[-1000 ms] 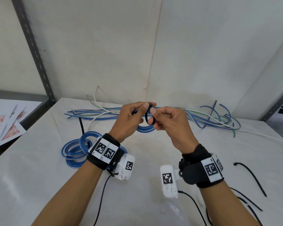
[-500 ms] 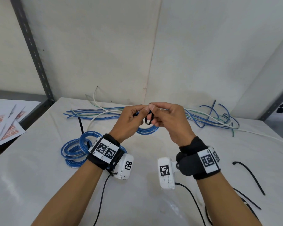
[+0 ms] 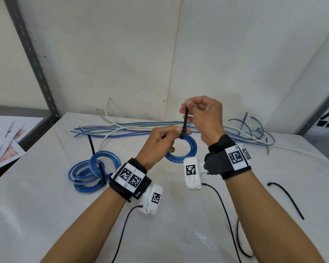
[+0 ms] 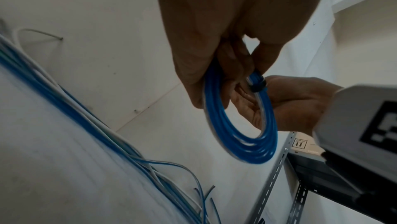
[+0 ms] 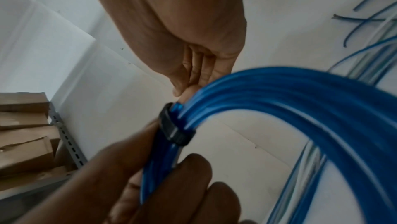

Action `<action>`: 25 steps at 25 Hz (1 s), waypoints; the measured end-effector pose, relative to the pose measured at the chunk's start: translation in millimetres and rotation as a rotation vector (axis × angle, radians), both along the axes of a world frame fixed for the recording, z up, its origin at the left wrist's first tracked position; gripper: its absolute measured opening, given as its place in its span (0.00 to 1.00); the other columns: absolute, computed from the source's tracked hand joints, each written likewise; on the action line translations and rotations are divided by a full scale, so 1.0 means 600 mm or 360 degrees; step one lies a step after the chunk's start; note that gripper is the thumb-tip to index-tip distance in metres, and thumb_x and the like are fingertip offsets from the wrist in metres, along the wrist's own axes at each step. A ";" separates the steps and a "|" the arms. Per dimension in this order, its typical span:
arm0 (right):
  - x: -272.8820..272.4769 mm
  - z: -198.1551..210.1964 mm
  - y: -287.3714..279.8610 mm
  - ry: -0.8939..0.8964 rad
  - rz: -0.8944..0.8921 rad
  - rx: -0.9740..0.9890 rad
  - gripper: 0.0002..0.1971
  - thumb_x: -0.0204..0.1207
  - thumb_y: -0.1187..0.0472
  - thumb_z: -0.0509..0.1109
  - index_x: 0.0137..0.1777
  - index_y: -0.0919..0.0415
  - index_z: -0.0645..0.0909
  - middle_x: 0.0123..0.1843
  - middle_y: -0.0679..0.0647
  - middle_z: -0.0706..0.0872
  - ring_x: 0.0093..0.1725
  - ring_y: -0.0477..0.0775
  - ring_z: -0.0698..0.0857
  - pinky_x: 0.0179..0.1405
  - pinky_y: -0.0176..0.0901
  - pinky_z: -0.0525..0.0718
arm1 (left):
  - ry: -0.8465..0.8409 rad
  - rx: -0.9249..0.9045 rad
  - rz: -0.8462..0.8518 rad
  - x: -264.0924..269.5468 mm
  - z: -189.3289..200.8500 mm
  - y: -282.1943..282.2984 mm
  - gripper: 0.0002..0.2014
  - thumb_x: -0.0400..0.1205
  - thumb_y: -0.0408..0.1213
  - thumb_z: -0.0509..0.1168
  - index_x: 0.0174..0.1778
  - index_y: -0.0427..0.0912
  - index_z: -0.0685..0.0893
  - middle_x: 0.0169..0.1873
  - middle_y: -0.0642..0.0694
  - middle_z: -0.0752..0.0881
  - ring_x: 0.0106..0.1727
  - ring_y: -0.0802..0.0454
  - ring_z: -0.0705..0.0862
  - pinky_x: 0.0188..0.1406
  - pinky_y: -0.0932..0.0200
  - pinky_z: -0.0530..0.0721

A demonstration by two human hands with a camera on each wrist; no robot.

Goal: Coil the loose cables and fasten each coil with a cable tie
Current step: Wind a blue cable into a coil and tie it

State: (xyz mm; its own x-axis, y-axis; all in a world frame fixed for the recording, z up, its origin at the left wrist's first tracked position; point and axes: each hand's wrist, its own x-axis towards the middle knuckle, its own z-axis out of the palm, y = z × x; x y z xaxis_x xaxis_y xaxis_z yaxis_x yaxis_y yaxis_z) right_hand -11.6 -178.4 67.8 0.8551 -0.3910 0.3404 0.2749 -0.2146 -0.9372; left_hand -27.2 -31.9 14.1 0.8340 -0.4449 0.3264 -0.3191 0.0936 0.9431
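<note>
- head view — the left hand [image 3: 158, 143] is curled tight on a blue coil [image 3: 180, 150], thumb and fingers pinching the bundle at its top, the ring hanging below the hand above the white table [image 3: 46, 215].
- the right hand [image 3: 203, 118] sits higher, fingers folded, pinching the tail of a black cable tie [image 3: 185, 122] — the strap runs straight up from the coil to those fingertips.
- the two hands are close, right above left, joined only by that strap.
- count on the table: two tied blue coils [image 3: 89, 173] lying overlapped at the left, each with a black tie; a long bundle of loose cables [image 3: 133, 128], blue, white and green, along the back edge; one spare tie [image 3: 285, 198] to the right and another [image 3: 91, 143] by the tied coils; printed sheets [image 3: 6, 149] off to the far left.
- left wrist view — fingers [image 4: 234, 68] of the left hand wrapped round the blue coil [image 4: 247, 136], the cable tie [image 4: 257, 86] closed snug round the strands just past the fingertips; the right hand [image 4: 290, 102] shows behind the ring.
- loose cables [image 4: 64, 105] trail across the table below.
- right wrist view — the right hand [image 5: 182, 32] folded shut above; the tail it grips is hidden here.
- the cable tie [image 5: 174, 127] bands the blue coil [image 5: 300, 102], and the left hand [image 5: 150, 176] clamps the strands right under it.
</note>
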 end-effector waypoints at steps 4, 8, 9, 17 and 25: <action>0.002 -0.012 0.007 0.0058 0.0042 0.0130 0.05 0.84 0.67 0.71 0.53 0.69 0.86 0.40 0.61 0.92 0.41 0.58 0.94 0.39 0.46 0.91 | 0.0118 -0.0059 0.0193 0.002 -0.010 -0.003 0.20 0.90 0.46 0.61 0.50 0.35 0.93 0.29 0.56 0.87 0.25 0.59 0.69 0.31 0.57 0.68; -0.002 -0.011 0.015 -0.0036 0.0052 0.0324 0.05 0.85 0.69 0.69 0.54 0.72 0.85 0.39 0.61 0.91 0.39 0.57 0.94 0.41 0.45 0.92 | 0.0134 -0.0050 0.0247 0.014 -0.021 -0.008 0.16 0.89 0.43 0.65 0.46 0.38 0.94 0.41 0.46 0.92 0.30 0.65 0.78 0.38 0.59 0.75; -0.005 -0.012 0.017 -0.0058 0.0045 0.0380 0.06 0.85 0.69 0.69 0.54 0.73 0.84 0.39 0.62 0.91 0.39 0.57 0.94 0.41 0.44 0.92 | 0.0144 -0.0032 0.0240 0.015 -0.023 -0.007 0.16 0.89 0.44 0.65 0.45 0.40 0.94 0.41 0.49 0.91 0.33 0.65 0.79 0.40 0.59 0.77; -0.013 -0.027 0.016 -0.0161 0.0003 0.0791 0.04 0.84 0.73 0.69 0.53 0.74 0.84 0.36 0.60 0.89 0.35 0.56 0.92 0.40 0.40 0.90 | 0.0113 -0.0022 0.0152 0.016 -0.031 -0.017 0.12 0.88 0.41 0.66 0.42 0.45 0.93 0.45 0.46 0.89 0.39 0.63 0.81 0.45 0.63 0.79; -0.011 -0.036 0.002 -0.0080 0.0073 0.0920 0.05 0.83 0.73 0.69 0.54 0.75 0.84 0.37 0.60 0.89 0.38 0.57 0.93 0.42 0.40 0.91 | 0.0100 -0.0026 0.0122 0.022 -0.041 -0.022 0.11 0.87 0.36 0.66 0.46 0.40 0.94 0.43 0.46 0.88 0.39 0.64 0.81 0.42 0.71 0.78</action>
